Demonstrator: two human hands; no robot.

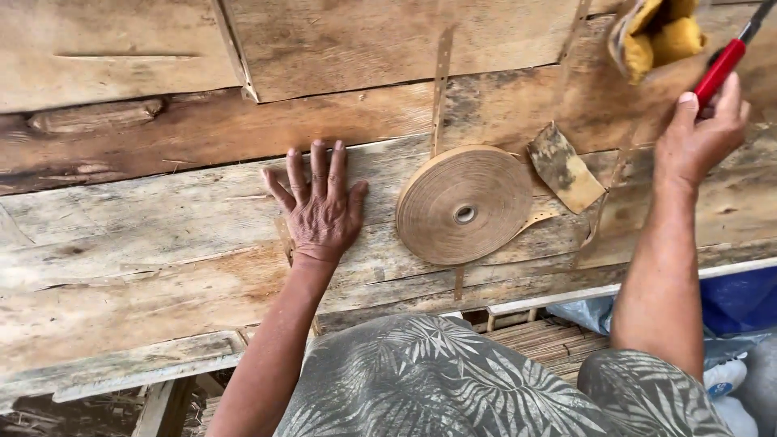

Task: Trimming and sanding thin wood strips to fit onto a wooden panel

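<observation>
My left hand (320,202) lies flat, fingers spread, on the rough wooden bench (162,235), pressing down a thin tan strip whose end shows under the wrist. Just right of it sits a flat roll of tan strip (464,205) with a small centre hole and a loose tail. My right hand (700,133) is raised at the far right, closed around the red handle of a tool (723,69) whose dark upper part runs out of frame.
A stained tan scrap (565,167) lies beside the roll. A yellow padded glove or cloth (655,36) rests at the top right. Thin strips (441,85) lie across the planks. Blue plastic (740,299) and white bottles (724,380) sit below the bench edge.
</observation>
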